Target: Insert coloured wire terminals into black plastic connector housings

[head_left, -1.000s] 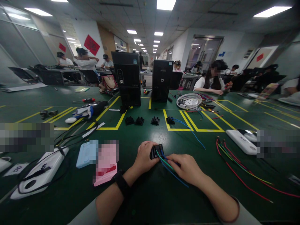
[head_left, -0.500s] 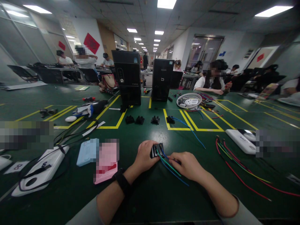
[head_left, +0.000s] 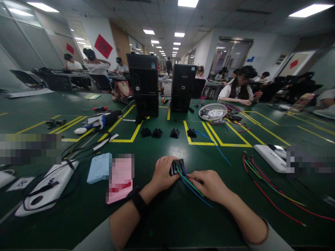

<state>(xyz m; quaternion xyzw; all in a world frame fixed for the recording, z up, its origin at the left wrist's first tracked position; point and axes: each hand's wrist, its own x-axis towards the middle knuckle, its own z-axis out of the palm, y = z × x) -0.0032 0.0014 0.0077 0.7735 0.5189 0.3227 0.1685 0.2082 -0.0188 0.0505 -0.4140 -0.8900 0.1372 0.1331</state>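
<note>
A small black terminal block point(head_left: 177, 167) is gripped in my left hand point(head_left: 164, 170), between the thumb and fingers. From its near side run a green wire point(head_left: 192, 186) and a blue wire point(head_left: 202, 200), both trailing toward the lower right. My right hand point(head_left: 211, 184) is closed just right of the block. Its thumb and fingers pinch a slim dark-blue, stick-like thing point(head_left: 200, 181); the fingers cover most of it, so its kind is unclear. Further forward lie several similar black blocks point(head_left: 174, 132), the rightmost block point(head_left: 192, 132) with blue wires point(head_left: 221, 151) attached.
Loose red, yellow and green wires point(head_left: 267, 188) lie at right by a white device point(head_left: 270, 158). A blue box point(head_left: 99, 168) and a pink case point(head_left: 120, 177) are at left. Two black computer towers point(head_left: 143, 85) and a white basket point(head_left: 212, 111) stand farther back. Other people sit beyond.
The view has shifted slightly, so the scene sits a little further right. Both hands keep nearly the same pose at the terminal block.
</note>
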